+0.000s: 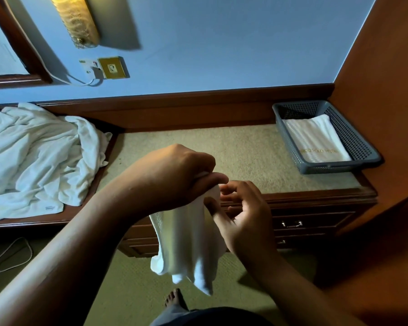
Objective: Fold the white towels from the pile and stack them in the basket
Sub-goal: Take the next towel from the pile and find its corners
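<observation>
A small white towel (pixel 189 243) hangs in the air in front of the dresser. My left hand (pixel 174 175) grips its top edge in a fist. My right hand (pixel 240 208) is just to the right, palm toward me, its curled fingers at the same top corner of the towel. A pile of crumpled white towels (pixel 35 156) lies on the low surface at the left. The grey perforated basket (pixel 363 149) sits at the back right of the dresser top, with a folded white towel (pixel 316 140) inside it.
The dresser top (pixel 198 149) has a beige surface and drawers with metal handles (pixel 291 224) below. An orange-brown wooden panel (pixel 386 67) rises at the right. A wall lamp, a socket and a mirror frame are on the blue wall. My bare foot (pixel 174 300) stands on the carpet below.
</observation>
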Tool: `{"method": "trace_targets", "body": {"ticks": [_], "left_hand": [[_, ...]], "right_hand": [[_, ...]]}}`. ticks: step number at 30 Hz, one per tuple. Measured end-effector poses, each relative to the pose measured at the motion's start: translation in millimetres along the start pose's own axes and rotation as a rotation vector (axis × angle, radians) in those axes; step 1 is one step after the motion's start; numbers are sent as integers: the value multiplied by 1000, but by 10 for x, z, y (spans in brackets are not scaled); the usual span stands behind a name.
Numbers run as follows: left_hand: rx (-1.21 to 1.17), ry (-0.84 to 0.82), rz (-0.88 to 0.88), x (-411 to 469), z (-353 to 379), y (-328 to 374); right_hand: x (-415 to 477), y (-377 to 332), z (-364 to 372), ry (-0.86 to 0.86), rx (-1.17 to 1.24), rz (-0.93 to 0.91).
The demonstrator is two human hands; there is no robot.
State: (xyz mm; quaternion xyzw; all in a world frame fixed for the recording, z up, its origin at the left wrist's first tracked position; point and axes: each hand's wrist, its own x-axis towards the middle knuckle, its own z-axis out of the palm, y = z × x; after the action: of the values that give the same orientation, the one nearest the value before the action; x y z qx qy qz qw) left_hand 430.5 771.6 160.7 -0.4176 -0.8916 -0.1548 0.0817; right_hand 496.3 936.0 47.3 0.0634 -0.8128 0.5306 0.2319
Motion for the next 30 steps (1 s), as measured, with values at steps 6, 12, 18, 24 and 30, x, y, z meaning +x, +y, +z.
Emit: {"method": "trace_targets", "body": {"ticks": [6, 12, 18, 24, 30], "left_hand": [[22, 10, 50, 21, -51, -16], [-31, -26, 119, 57, -93, -60], [-18, -49, 113, 28, -207, -253], [-1, -57, 36, -50, -101, -376], [54, 12, -41, -114, -193, -477]], "right_hand": [[23, -51, -34, -92, 0, -41], [128, 234, -114, -509, 112, -128], [122, 872, -321, -501, -388, -183], [-120, 1315, -376, -430, -485, -122], [-231, 1556, -392, -461, -720, -28]]}}
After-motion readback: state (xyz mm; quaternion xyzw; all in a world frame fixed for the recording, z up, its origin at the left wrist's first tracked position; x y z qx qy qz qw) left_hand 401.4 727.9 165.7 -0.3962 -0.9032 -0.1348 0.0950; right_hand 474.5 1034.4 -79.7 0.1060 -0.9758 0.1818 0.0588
